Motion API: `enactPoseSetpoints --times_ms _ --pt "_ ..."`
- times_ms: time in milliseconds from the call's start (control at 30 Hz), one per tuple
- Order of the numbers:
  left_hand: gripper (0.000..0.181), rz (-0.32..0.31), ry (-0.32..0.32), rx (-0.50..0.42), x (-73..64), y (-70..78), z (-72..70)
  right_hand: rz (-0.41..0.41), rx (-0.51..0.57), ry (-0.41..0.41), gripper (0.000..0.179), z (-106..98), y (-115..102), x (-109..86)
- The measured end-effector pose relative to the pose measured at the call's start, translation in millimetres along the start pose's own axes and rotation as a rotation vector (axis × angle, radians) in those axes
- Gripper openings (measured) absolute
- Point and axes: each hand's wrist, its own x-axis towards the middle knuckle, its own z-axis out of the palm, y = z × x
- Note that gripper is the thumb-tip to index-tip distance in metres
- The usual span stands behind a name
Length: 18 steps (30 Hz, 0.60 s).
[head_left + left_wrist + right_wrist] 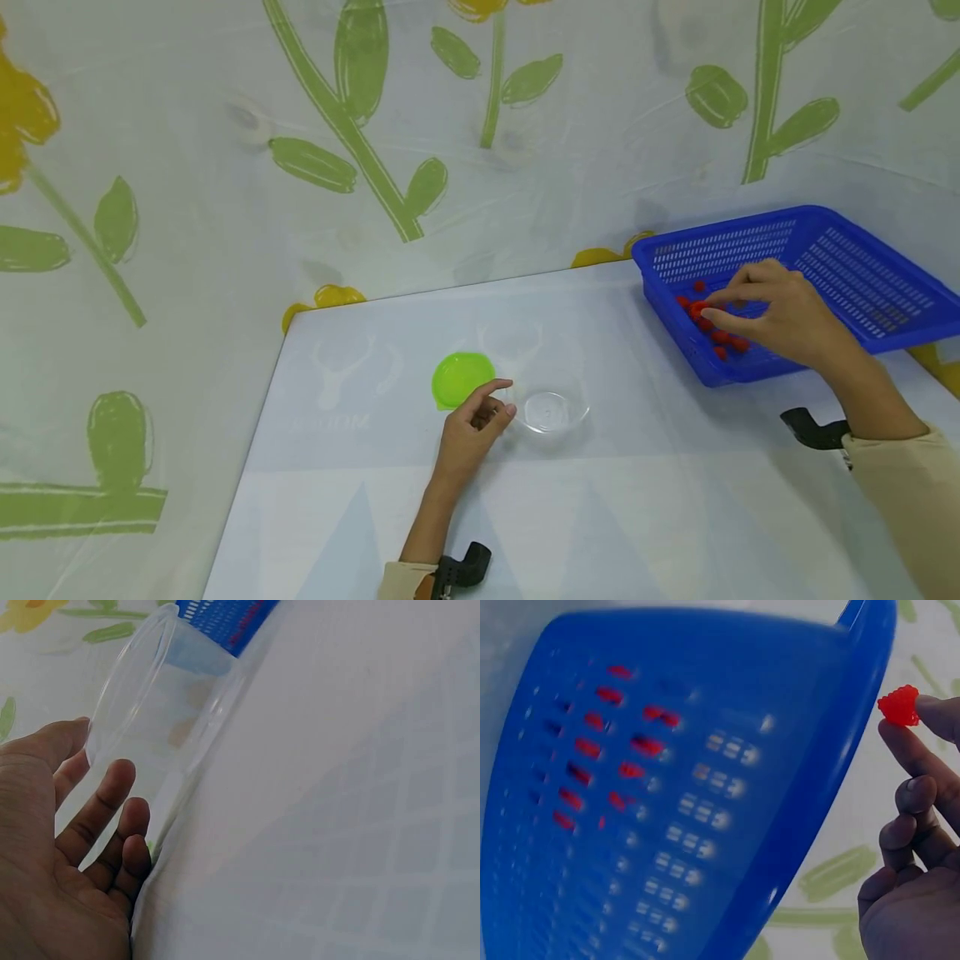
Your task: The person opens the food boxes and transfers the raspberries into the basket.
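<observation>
A small, bumpy red raspberry (900,705) is pinched between the thumb and index finger of my right hand (795,312). That hand is above the blue basket (678,350), near its left end. Several more red raspberries (720,337) lie in the basket below. On the table stands a clear plastic bowl (547,412), empty inside. My left hand (472,433) is at its left rim, thumb and index fingertips touching the rim with a gap between them, the other fingers loosely bent. Behind the left hand lies a lime-green round lid (461,377).
The basket has slotted walls and stands at the back right of the white table (337,442). Behind the table hangs a flower-patterned cloth (210,208). A black wrist mount (813,432) sits on the right arm, another (468,567) on the left.
</observation>
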Motion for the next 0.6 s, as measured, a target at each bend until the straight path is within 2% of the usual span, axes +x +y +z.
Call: enactPoseSetpoints --times_ms 267,600 --pt "0.034 -0.005 0.002 -0.018 0.1 1.2 0.1 0.103 -0.126 -0.102 0.019 -9.8 21.6 -3.9" --pt "0.037 -0.005 -0.002 -0.007 0.1 1.2 0.4 0.184 -0.248 -0.23 0.025 -12.5 50.5 -5.8"
